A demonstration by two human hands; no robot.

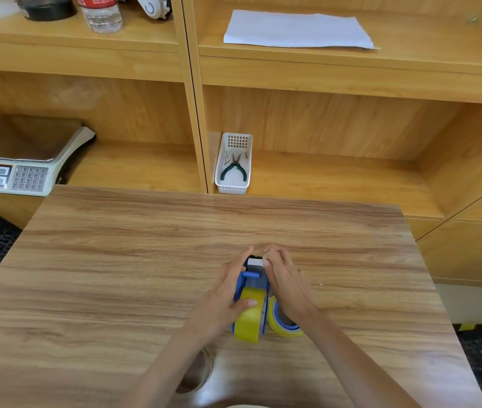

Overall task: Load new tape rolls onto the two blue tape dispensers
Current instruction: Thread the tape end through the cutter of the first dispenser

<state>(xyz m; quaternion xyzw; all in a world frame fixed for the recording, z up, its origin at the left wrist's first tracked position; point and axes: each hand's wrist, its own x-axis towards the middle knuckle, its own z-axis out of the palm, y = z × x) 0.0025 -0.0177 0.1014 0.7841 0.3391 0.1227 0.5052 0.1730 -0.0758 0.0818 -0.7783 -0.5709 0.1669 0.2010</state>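
— Nearest to us, tucked under our left forearm, sits what looks like an empty tape core (197,375), on the table (116,260) on our side of the blue dispenser (251,285).

— And the dispenser itself?

— Mid-table, with a yellow roll (248,316) already seated in it. Our left hand (228,293) clasps its left side, thumb pressed on the roll. Our right hand (285,278) presses against its right side, fingertips (266,262) at the white strip at the front end, beyond the roll; whether they pinch it, we cannot tell.

— So how far along are we?

— We judge we are threading tape toward the cutter. Just right of the dispenser a second yellow roll (285,322) leans, blue inside, partly hidden by our wrist. Whether that is the other dispenser loaded, or a loose roll, we cannot say.
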